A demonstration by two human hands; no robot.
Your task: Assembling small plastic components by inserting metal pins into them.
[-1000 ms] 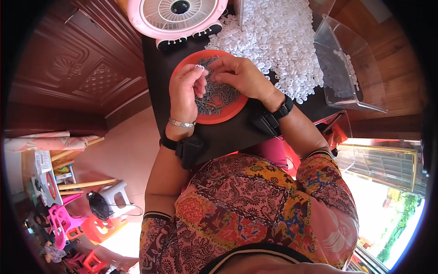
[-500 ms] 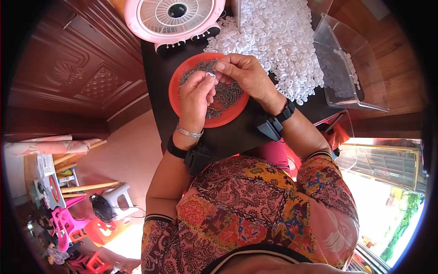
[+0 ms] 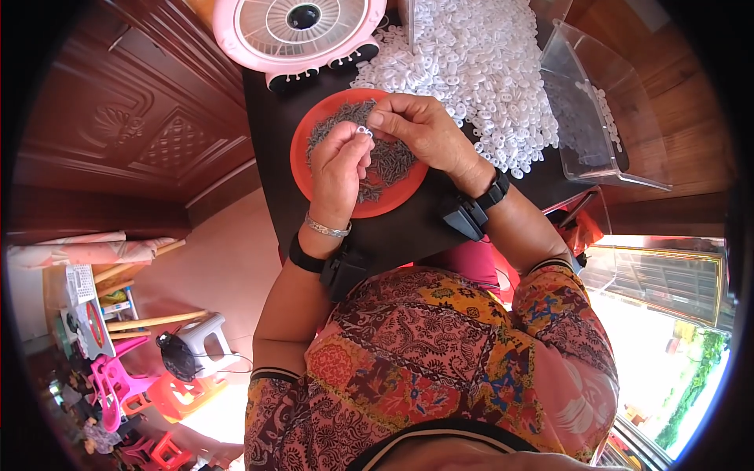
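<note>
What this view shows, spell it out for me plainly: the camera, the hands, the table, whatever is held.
There is no machine arm here: a person works with two bare hands. A wide fisheye camera on the person's head looks down, so straight edges bend and picture left is the person's left.

On the black table stands an orange bowl of small grey pieces. Beyond it lie a heap of white pieces and a pink fan, with a clear bin to the right.

Over the bowl, the left hand pinches a small white piece. The right hand is close beside it, thumb and finger together; whether it holds anything is too small to tell.
</note>
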